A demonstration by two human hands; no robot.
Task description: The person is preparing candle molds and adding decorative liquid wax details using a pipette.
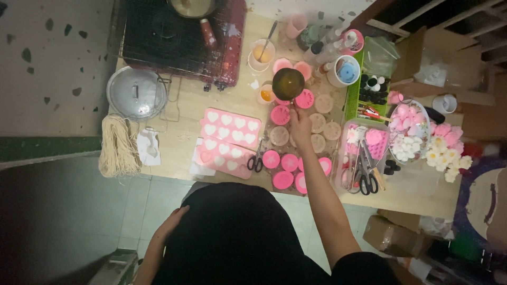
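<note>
Pink moulds [285, 163] crowd the table [417, 195], right edge bare

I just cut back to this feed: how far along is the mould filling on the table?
Done, it seems: the heart moulds show pale filling, and several round discs look filled too. In hand: the right hand holds a small dark pot over the round pink moulds; the left hand rests on the lap. Left: the near row of pink moulds looks pink inside, probably unfilled.

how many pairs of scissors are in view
2. One black-handled pair of scissors lies on the table beside the heart moulds. Another pair rests in the clear box on the right. More may be hidden there.
</note>
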